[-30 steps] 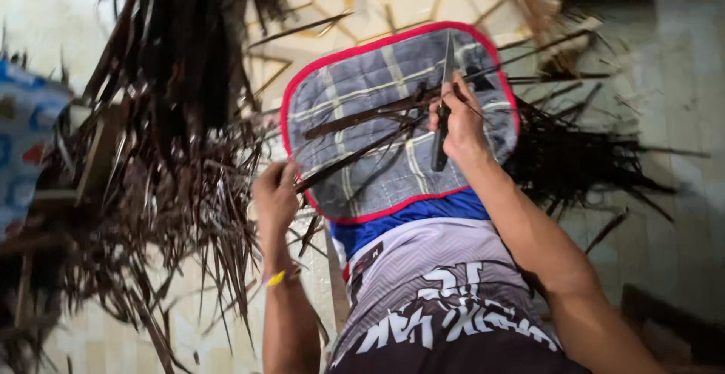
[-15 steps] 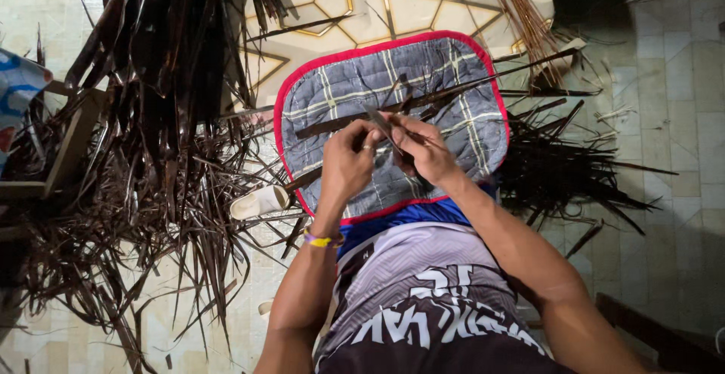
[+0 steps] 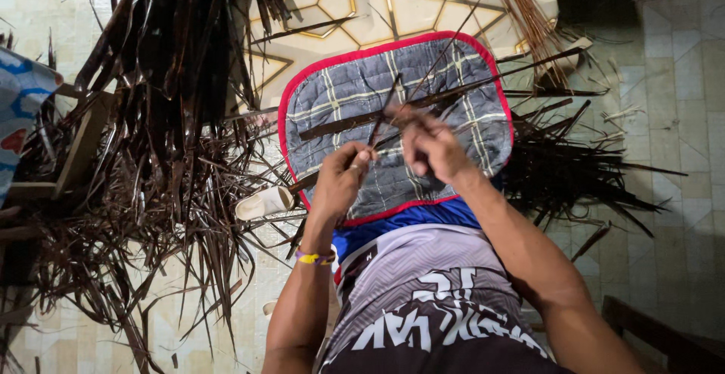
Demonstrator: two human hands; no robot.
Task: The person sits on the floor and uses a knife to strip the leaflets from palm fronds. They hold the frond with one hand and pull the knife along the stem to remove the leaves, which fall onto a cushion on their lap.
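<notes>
The tiled floor (image 3: 680, 64) fills the frame; its lower left is dim and detail there cannot be resolved. A large heap of dark dried palm leaves (image 3: 174, 117) covers the left side, hiding most of a wooden frame (image 3: 79, 147) beneath it and running off the top edge. A smaller pile of dark leaf strips (image 3: 574, 170) lies at the right, partly behind the quilted pad. A patterned blue cloth (image 3: 19, 110) is cut off at the left edge. The grey checked quilted pad (image 3: 355, 95) with red trim rests on the person's lap, its lower edge hidden by both forearms. A long dark leaf strip (image 3: 423, 104) lies across the pad, extending past its right rim. The left hand (image 3: 340, 181) is clenched on the strip's near portion; the right hand (image 3: 432, 146) pinches it further along, motion-blurred, so finger placement is unclear. 1 pale cylindrical object (image 3: 263, 203) lies just beside the pad's left rim.
</notes>
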